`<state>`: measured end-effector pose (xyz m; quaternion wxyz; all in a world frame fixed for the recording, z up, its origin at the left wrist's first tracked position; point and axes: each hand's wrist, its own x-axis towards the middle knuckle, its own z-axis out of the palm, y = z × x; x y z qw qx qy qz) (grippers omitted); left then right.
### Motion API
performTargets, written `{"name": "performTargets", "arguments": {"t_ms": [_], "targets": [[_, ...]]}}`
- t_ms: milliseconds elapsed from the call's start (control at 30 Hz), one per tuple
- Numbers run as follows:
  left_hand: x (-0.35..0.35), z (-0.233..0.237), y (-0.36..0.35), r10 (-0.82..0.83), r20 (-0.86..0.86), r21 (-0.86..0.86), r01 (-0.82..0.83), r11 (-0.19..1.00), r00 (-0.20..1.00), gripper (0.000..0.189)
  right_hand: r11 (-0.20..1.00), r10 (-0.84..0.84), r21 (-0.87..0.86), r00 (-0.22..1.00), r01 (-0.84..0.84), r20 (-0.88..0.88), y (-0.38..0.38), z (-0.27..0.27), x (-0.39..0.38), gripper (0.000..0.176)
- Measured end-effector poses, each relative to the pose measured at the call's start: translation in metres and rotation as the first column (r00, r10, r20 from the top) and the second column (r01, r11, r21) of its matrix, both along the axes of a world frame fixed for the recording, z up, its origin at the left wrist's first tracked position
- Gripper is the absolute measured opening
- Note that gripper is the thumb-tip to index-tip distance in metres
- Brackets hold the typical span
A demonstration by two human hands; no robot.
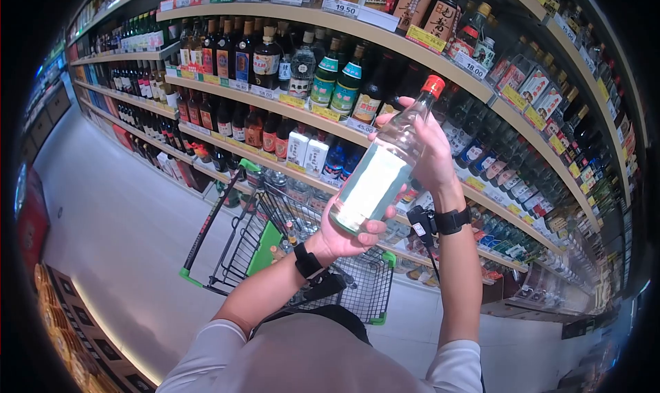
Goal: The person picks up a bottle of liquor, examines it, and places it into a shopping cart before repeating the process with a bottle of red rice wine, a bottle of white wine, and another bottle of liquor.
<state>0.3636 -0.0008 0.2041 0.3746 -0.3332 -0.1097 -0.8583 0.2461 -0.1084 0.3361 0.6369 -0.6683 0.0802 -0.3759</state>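
Bottle: a clear bottle [377, 176] with a pale label is held up in front of the shelves [289, 15], tilted, its base low and to the left and its neck up and to the right.
Cap: the red cap [433, 85] is on and stands clear above the fingers, level with the edge of an upper shelf.
Left hand: the left hand [347, 236] cups the base from below, with the fingers curled round the bottom edge and the thumb on the near side.
Right hand: the right hand [426, 156] is wrapped round the shoulder and upper body from behind, and its fingertips show past the glass.
Wrists: a black band [307, 261] sits on the left wrist and another [452, 221] on the right.
Cart: a wire cart [275, 248] with green trim stands below the hands, between the person and the bottom shelf. Its far side is close to the shelf fronts and its handle [206, 224] angles out to the left.
Shelf edges: the boards curve from upper left to lower right and are packed with bottles, with price tags [342, 6] along their front lips. The held bottle is in front of them and touches none.
Open room: the pale floor [117, 214] of the aisle runs wide and bare to the left of the cart.
Near edge: a low display [62, 324] borders the floor at lower left, well apart from the cart.
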Motion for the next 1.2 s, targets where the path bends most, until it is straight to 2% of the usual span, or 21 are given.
{"name": "performTargets", "arguments": {"t_ms": [100, 133, 167, 200, 233, 333, 367, 400, 467, 533, 567, 600, 633, 667, 700, 767, 833, 933, 1067, 1167, 1200], "targets": [[0.005, -0.007, -0.004, -0.027, 0.062, -0.051, 0.030, 0.998, 0.998, 0.073, 0.980, -0.201, 0.003, 0.979, 0.201, -0.034, 0.010, 0.006, 0.000, 0.042], [0.010, -0.010, -0.006, 0.184, 0.271, -0.056, -0.175, 0.983, 0.945, 0.073, 0.966, -0.258, -0.011, 0.965, 0.258, -0.044, 0.012, 0.007, 0.000, 0.039], [0.014, -0.013, -0.007, 0.371, 0.462, -0.102, -0.366, 0.925, 0.806, 0.074, 0.949, -0.314, -0.026, 0.948, 0.313, -0.053, 0.013, 0.006, -0.001, 0.037], [0.019, -0.016, -0.008, 0.515, 0.620, -0.189, -0.525, 0.830, 0.592, 0.074, 0.924, -0.373, -0.109, 0.927, 0.367, -0.039, 0.014, 0.005, 0.000, 0.037], [0.023, -0.018, -0.009, 0.589, 0.682, -0.245, -0.623, 0.743, 0.434, 0.073, 0.888, -0.429, -0.190, 0.903, 0.418, -0.019, 0.015, 0.004, 0.000, 0.037], [0.025, -0.008, 0.004, 0.832, 0.545, -0.638, -0.694, 0.334, -0.101, 0.068, 0.803, -0.511, -0.337, 0.859, 0.491, 0.036, 0.009, -0.010, 0.000, 0.036], [0.020, 0.001, 0.013, 0.799, 0.545, -0.709, -0.647, 0.279, -0.254, 0.067, 0.782, -0.522, -0.372, 0.852, 0.500, 0.045, 0.010, -0.014, 0.002, 0.036], [0.012, 0.004, 0.013, 0.748, 0.478, -0.805, -0.570, 0.164, -0.460, 0.065, 0.760, -0.532, -0.409, 0.845, 0.505, 0.054, 0.010, -0.017, 0.003, 0.036], [0.005, -0.003, 0.010, 0.703, 0.584, -0.713, -0.671, 0.205, -0.406, 0.060, 0.758, -0.557, -0.414, 0.830, 0.504, -0.008, 0.014, -0.018, 0.005, 0.037], [0.007, -0.008, 0.007, 0.749, 0.577, -0.672, -0.710, 0.211, -0.324, 0.057, 0.724, -0.560, -0.493, 0.828, 0.482, -0.012, 0.010, -0.016, 0.005, 0.038], [0.008, -0.009, 0.004, 0.772, 0.569, -0.649, -0.731, 0.211, -0.283, 0.056, 0.811, -0.491, -0.400, 0.869, 0.426, -0.069, 0.013, -0.012, 0.000, 0.038], [0.011, -0.011, 0.002, 0.781, 0.623, -0.492, -0.753, 0.436, 0.045, 0.058, 0.862, -0.430, -0.330, 0.900, 0.384, -0.074, 0.010, -0.010, -0.003, 0.037], [0.015, -0.014, 0.002, 0.702, 0.610, -0.331, -0.686, 0.648, 0.369, 0.061, 0.906, -0.366, -0.257, 0.927, 0.336, -0.076, 0.005, -0.009, -0.005, 0.037], [0.017, -0.016, 0.002, 0.543, 0.532, -0.187, -0.535, 0.824, 0.650, 0.064, 0.941, -0.301, -0.182, 0.951, 0.284, -0.073, 0.001, -0.009, -0.006, 0.037], [0.011, -0.012, 0.003, 0.459, 0.515, -0.086, -0.490, 0.868, 0.723, 0.077, 0.860, -0.390, -0.395, 0.916, 0.323, -0.099, -0.001, -0.008, -0.004, 0.039], [0.003, -0.008, 0.003, 0.337, 0.361, -0.032, -0.349, 0.937, 0.870, 0.078, 0.959, -0.218, -0.205, 0.971, 0.195, -0.095, 0.003, -0.006, 0.000, 0.040], [-0.002, 0.001, 0.008, 0.222, 0.278, 0.035, -0.241, 0.970, 0.935, 0.077, 0.991, -0.106, -0.087, 0.991, 0.099, -0.082, 0.002, -0.007, 0.001, 0.042], [0.000, 0.001, 0.007, 0.174, 0.275, 0.072, -0.201, 0.977, 0.945, 0.078, 0.974, -0.220, -0.072, 0.973, 0.214, -0.076, 0.011, -0.001, 0.006, 0.033], [0.001, -0.002, 0.004, 0.126, 0.245, 0.072, -0.148, 0.986, 0.961, 0.077, 0.949, -0.243, -0.228, 0.967, 0.219, -0.082, -0.005, -0.007, 0.003, 0.039], [0.001, -0.003, 0.003, 0.088, 0.215, 0.068, -0.104, 0.992, 0.973, 0.075, 0.992, -0.118, 0.034, 0.992, 0.119, -0.036, -0.001, -0.002, 0.001, 0.045], [0.000, -0.002, 0.004, 0.055, 0.201, 0.080, -0.072, 0.994, 0.978, 0.074, 0.996, -0.083, 0.034, 0.995, 0.085, -0.049, -0.004, -0.003, 0.001, 0.047]]}}
